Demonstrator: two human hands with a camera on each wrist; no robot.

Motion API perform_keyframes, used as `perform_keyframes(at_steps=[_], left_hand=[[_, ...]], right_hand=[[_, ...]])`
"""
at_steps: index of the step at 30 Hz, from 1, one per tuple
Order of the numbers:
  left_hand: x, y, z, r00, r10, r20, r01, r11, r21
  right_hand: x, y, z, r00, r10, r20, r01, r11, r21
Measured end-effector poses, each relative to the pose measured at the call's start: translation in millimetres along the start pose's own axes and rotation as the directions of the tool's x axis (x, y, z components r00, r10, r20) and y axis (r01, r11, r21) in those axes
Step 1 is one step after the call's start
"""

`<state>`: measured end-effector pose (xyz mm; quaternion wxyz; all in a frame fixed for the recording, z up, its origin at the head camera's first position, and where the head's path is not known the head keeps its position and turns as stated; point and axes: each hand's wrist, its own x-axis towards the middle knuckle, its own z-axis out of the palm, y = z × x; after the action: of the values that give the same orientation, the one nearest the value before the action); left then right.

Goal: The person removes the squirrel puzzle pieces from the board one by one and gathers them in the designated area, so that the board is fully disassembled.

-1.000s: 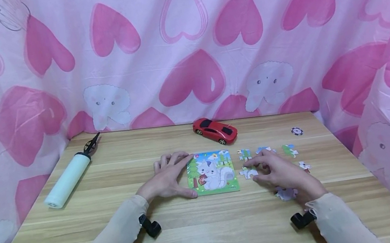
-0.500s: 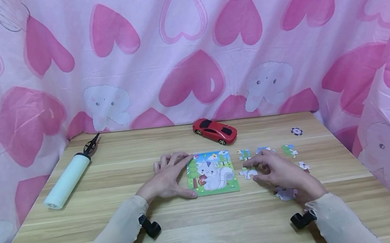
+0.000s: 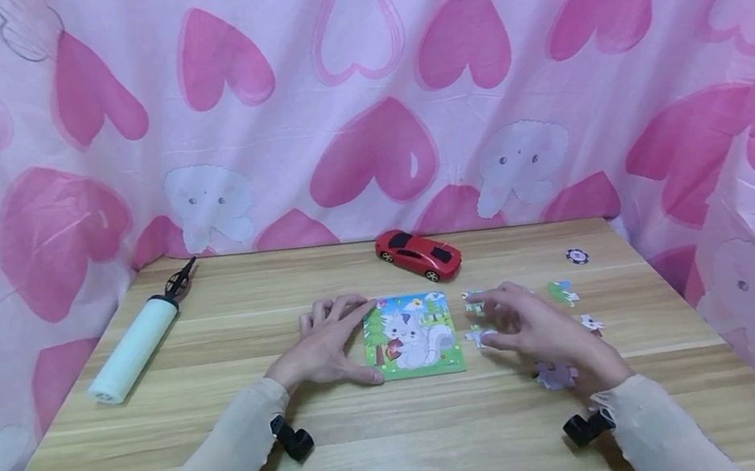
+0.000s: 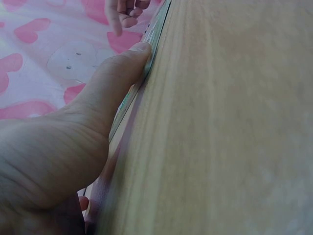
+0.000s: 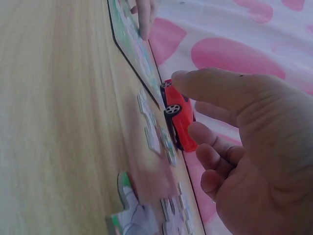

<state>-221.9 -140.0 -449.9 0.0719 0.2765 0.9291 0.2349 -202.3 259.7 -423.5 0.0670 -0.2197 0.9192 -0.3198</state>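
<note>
Head view: a pale wooden bench point(image 3: 411, 458) is seen, hung round with pink heart-printed cloth point(image 3: 373, 106). A square cardboard jigsaw board printed with a white squirrel point(image 3: 410, 336) lies flat at bench centre. Left hand point(image 3: 324, 349) is laid at the board's 9 o'clock edge, fingers point(image 3: 353, 316) stretched nearly straight, index tip on the far left corner, thumb pressed against the near left corner; nothing is gripped. Left wrist view: the thumb point(image 4: 122, 73) is seen flat against the board's rim.

Right hand point(image 3: 538, 329) is held just above the bench at the board's 3 o'clock, fingers loosely spread and half-curled, nothing held. A loose white-and-green jigsaw piece point(image 3: 478, 336) lies just beside the board, under the fingertips; contact cannot be judged. More loose jigsaw pieces point(image 3: 562, 293) are scattered around the hand from 12 to 6 o'clock. Right wrist view: fingers are seen apart, clear of the pieces.

A red toy sports car point(image 3: 418, 253) stands at 12 o'clock of the board, near it. A white cylindrical hand pump with black nozzle point(image 3: 134, 349) lies well apart at 9 o'clock. A small black-and-white round chip point(image 3: 577, 256) rests at 2 o'clock.
</note>
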Motion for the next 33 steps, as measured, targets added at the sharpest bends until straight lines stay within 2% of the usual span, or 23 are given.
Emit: perform_keyframes(at_steps=[7, 10, 16, 28, 33], left_hand=[[0.8, -0.7, 1.5, 1.0, 0.0, 0.0, 0.0, 1.0, 0.009], [0.1, -0.4, 1.1, 1.0, 0.003, 0.0, -0.003, 1.0, -0.001], [-0.6, 0.4, -0.2, 1.0, 0.013, -0.004, -0.013, 1.0, -0.014], [-0.2, 1.1, 0.4, 1.0, 0.018, -0.013, -0.019, 1.0, -0.01], [-0.1, -0.4, 1.3, 1.0, 0.019, -0.019, -0.02, 1.0, -0.01]], right_hand=[[8.7, -10.7, 1.5, 0.999, -0.036, -0.039, 0.036, 0.999, -0.016], [15.7, -17.8, 2.9, 0.996, -0.079, -0.047, 0.079, 0.997, 0.0], [28.5, -28.9, 9.7, 0.987, -0.16, -0.014, 0.161, 0.985, 0.061], [31.4, -28.2, 28.0, 0.993, -0.095, 0.068, 0.089, 0.992, 0.086], [30.8, -29.0, 31.6, 0.995, -0.071, 0.068, 0.068, 0.996, 0.052]])
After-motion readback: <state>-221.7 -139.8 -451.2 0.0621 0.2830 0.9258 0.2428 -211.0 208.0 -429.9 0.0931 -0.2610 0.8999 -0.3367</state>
